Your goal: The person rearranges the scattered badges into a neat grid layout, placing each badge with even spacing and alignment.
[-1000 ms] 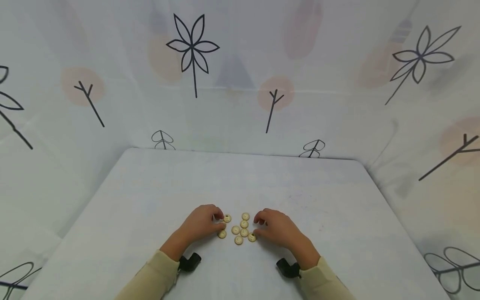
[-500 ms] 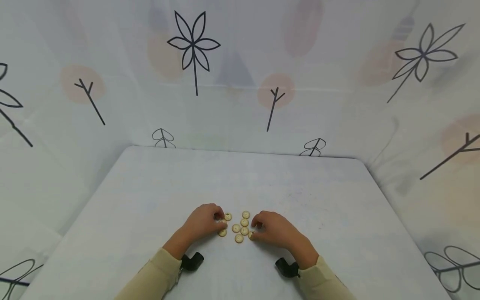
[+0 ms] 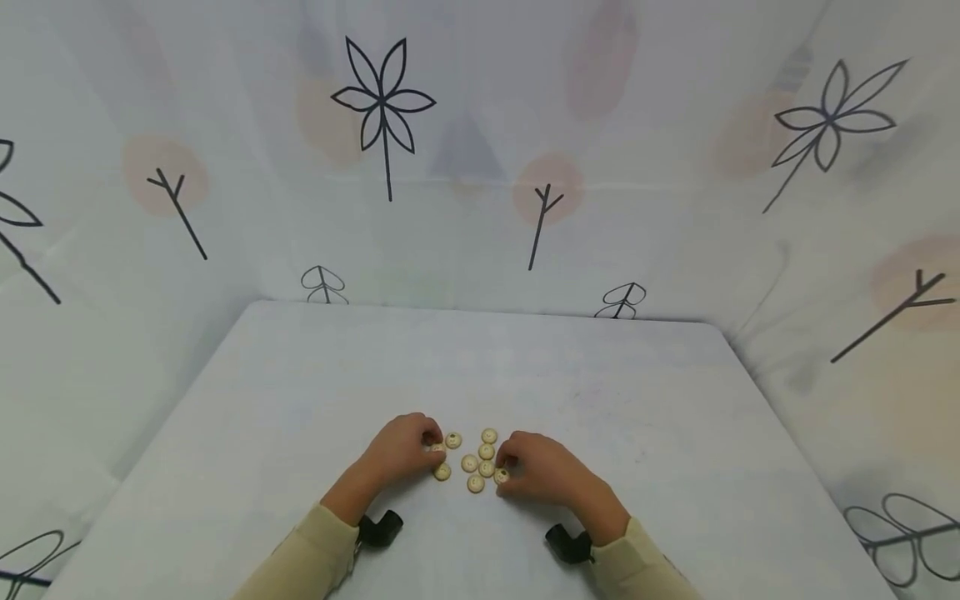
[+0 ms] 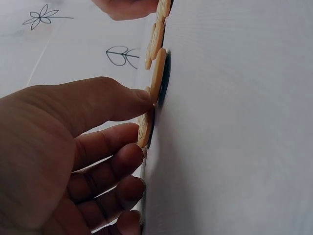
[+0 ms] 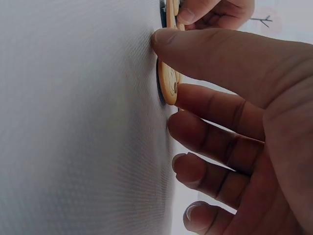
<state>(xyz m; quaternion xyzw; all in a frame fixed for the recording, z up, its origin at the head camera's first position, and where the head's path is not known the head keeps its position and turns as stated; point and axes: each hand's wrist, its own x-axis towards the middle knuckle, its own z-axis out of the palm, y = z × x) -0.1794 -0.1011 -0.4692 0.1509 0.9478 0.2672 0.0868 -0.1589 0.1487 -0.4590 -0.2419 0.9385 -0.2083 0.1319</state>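
Observation:
Several small round pale wooden discs with dark markings lie flat in a loose group on the white table. My left hand (image 3: 397,447) is at the group's left side, its thumb and index finger pinching a wooden disc (image 4: 145,128) that they partly hide. Another disc (image 4: 157,76) lies just beyond that thumb. At the right side, my right hand (image 3: 551,471) has thumb and index finger at opposite edges of a disc (image 5: 168,84) marked with a dark spot. Between the hands sit more discs, among them a middle disc (image 3: 469,463) and a far disc (image 3: 489,436).
The white tabletop (image 3: 480,358) reaches back to a pale curtain (image 3: 465,242) printed with black plant drawings. Black wrist cameras stick out below each hand, such as the left one (image 3: 381,528).
My right hand has moved slightly left, and its thumb and index finger have closed on the spotted disc. The left hand stays at its disc. The head view has shifted a little.

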